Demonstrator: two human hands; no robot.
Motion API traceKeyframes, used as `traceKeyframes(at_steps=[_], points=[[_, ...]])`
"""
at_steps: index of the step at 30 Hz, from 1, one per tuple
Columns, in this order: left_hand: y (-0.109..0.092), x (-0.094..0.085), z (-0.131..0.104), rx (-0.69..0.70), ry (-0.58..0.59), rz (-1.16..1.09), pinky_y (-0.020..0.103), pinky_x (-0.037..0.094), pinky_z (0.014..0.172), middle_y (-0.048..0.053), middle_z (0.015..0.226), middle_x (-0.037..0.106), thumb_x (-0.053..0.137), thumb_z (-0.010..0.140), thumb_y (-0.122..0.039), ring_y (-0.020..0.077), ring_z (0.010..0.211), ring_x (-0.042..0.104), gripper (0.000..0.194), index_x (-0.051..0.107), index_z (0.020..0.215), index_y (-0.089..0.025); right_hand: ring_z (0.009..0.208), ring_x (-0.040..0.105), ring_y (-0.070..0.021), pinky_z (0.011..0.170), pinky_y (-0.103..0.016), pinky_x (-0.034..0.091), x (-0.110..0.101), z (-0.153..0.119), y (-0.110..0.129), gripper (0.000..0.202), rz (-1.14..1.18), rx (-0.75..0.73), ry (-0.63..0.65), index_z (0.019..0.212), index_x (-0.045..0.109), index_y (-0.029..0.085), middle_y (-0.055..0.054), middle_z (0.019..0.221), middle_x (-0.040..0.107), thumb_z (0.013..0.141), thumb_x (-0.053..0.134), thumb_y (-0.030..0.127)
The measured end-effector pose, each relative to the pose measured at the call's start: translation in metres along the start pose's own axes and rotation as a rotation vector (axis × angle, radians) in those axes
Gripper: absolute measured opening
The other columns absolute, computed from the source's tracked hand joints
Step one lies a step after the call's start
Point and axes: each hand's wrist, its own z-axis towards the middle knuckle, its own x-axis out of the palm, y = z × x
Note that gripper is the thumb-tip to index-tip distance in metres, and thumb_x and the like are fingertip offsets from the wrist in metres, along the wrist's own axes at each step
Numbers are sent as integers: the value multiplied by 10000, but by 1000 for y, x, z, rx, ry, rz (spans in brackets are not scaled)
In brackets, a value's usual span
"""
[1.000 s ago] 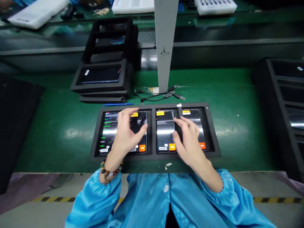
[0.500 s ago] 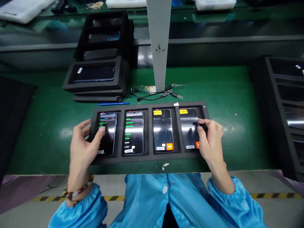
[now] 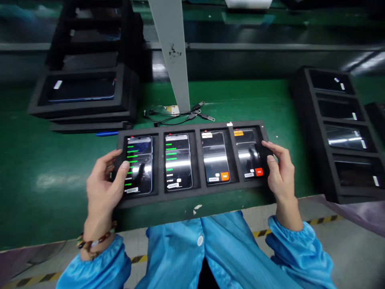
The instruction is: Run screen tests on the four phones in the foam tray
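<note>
A long black foam tray (image 3: 161, 164) lies before me, with several phones in a row of slots. Green text lines show on the leftmost phone (image 3: 140, 164) and on the second phone (image 3: 178, 160). The third phone (image 3: 215, 156) and the rightmost phone (image 3: 249, 152) have dark screens with an orange or red square low down. My left hand (image 3: 104, 186) grips the tray's left end, thumb on top beside the leftmost phone. Around the right end, my right hand (image 3: 281, 170) is closed. Whether the tray is raised off the bench I cannot tell.
Behind the tray lie short black cables (image 3: 180, 117) by a grey post (image 3: 174, 52). A blue pen (image 3: 106, 133) sits at the tray's back left corner. Stacked foam trays (image 3: 126, 90) stand at back left; another phone-filled tray stack (image 3: 319, 120) is at right.
The view has swung right. The tray has moved right relative to the pen and cables. My right hand has shifted from the rightmost phone's edge to the tray's end; my left thumb has left the screen.
</note>
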Motion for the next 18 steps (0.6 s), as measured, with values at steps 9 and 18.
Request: traceKeyframes(at_steps=[9,18], points=[[-1,0,8,91,-44,33,502,589,1145,107,1491,721,699,957,-506,320,1307,714,508,723,1397,-251,1409,656,-320,1208,-586,512,21,26,11,396,35,-87,-16,1420,650,234,-131,1468,720,1125,451,406],[-4,-7,7,175,-67,52,479,594,1139,90,1534,694,664,998,-472,299,1367,691,429,731,1367,-265,1420,648,-324,1224,-596,497,5,6,15,407,96,-27,51,1439,646,249,-122,1519,701,1124,468,434]])
